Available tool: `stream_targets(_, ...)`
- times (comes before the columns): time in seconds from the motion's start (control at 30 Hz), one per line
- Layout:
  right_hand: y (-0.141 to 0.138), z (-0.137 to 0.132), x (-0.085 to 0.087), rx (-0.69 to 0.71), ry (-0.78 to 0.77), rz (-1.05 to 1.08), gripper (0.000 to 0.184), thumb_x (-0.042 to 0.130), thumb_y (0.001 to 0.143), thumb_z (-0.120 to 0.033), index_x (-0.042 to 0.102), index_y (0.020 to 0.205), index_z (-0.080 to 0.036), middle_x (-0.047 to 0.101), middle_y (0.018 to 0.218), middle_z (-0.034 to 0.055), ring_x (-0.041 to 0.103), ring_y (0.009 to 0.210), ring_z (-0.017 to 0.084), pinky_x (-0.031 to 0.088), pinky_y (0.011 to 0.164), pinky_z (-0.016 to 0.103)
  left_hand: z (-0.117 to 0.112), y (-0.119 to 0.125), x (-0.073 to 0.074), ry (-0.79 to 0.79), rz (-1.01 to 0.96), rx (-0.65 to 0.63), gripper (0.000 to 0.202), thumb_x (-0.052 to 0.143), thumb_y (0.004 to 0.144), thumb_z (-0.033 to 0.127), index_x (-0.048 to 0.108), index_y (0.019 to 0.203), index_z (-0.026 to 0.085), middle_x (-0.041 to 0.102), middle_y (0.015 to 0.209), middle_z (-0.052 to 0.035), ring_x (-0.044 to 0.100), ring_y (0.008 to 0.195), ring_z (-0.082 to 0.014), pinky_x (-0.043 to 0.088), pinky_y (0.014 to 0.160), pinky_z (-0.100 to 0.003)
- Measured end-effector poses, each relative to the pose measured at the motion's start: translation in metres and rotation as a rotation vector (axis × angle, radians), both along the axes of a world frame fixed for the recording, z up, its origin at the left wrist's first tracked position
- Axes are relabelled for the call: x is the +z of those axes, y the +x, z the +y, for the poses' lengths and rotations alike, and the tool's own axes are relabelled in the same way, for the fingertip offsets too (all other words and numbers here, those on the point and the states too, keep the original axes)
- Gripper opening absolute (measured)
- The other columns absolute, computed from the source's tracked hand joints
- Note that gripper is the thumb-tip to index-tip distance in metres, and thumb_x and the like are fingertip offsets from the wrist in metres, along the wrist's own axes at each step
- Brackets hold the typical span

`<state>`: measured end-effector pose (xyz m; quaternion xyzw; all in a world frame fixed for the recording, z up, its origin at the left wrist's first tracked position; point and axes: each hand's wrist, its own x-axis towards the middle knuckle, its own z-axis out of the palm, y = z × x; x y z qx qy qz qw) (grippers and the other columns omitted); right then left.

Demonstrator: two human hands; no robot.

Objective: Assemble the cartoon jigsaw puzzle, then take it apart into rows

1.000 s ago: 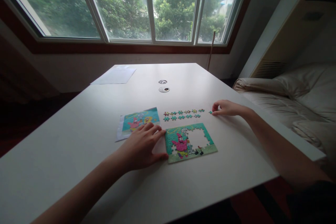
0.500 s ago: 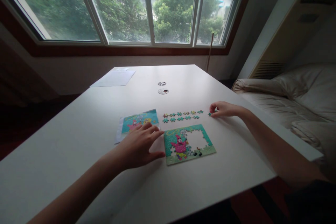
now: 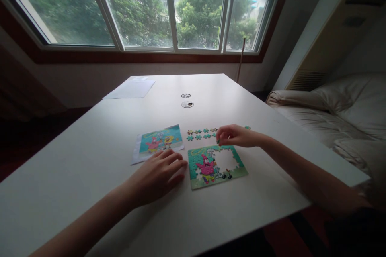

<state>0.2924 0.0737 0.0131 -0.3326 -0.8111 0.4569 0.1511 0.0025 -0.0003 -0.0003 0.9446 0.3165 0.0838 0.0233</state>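
A partly filled jigsaw puzzle [image 3: 206,168] with a pink starfish figure lies on the table, a white gap in its right half. Pinched in my right hand [image 3: 233,135], above the puzzle's top edge, is a small green puzzle piece [image 3: 218,141], mostly hidden by the fingers. My left hand [image 3: 165,170] rests beside the puzzle's left edge, fingers loosely apart and holding nothing. Behind it lies a picture sheet [image 3: 157,140] printed with the same cartoon figures. Two rows of loose puzzle pieces [image 3: 198,137] sit beyond the puzzle, partly covered by my right hand.
The white table [image 3: 90,156] stretches toward the window. Farther back lie two round discs [image 3: 187,104], and a white paper [image 3: 129,89] is at the far left. A cream sofa [image 3: 313,112] stands along the right side.
My right hand has moved left from the right end of the piece rows to above the puzzle's top edge, carrying a piece. My left hand has drawn slightly away from the puzzle's edge.
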Motion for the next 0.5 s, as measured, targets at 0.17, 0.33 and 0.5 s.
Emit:
stream_targets(0.17, -0.038, -0.029, -0.001, 0.096, 0.174, -0.019, 0.023, 0.046, 0.085, -0.025, 0.062, 0.099, -0.017, 0.064, 0.089, 0.0043, 0.056, 0.074, 0.011, 0.042, 0.064, 0.022, -0.015, 0.0, -0.002, -0.056, -0.073, -0.081, 0.022, 0.045, 0.085, 0.025, 0.054, 0.105, 0.025, 0.057, 0.092, -0.0047, 0.051, 0.082, -0.018, 0.04, 0.075, -0.033)
stream_targets(0.33, -0.055, -0.044, -0.005, 0.04, 0.265, -0.086, 0.024, 0.057, 0.077, -0.024, 0.06, 0.1, -0.017, 0.064, 0.077, 0.0018, 0.056, 0.067, 0.01, 0.041, 0.061, 0.021, -0.018, 0.004, -0.002, -0.052, -0.058, -0.108, 0.024, 0.048, 0.083, 0.026, 0.054, 0.106, 0.027, 0.056, 0.092, -0.0049, 0.051, 0.08, -0.018, 0.039, 0.073, -0.033)
stream_targets(0.5, -0.061, -0.047, -0.012, 0.038, 0.296, -0.085, 0.012, 0.06, 0.074, -0.021, 0.066, 0.083, -0.018, 0.066, 0.077, 0.0013, 0.056, 0.071, 0.012, 0.041, 0.064, 0.02, -0.017, 0.005, -0.002, -0.054, -0.048, -0.1, 0.025, 0.048, 0.083, 0.027, 0.054, 0.107, 0.029, 0.055, 0.092, -0.0044, 0.05, 0.08, -0.0185, 0.039, 0.072, -0.033)
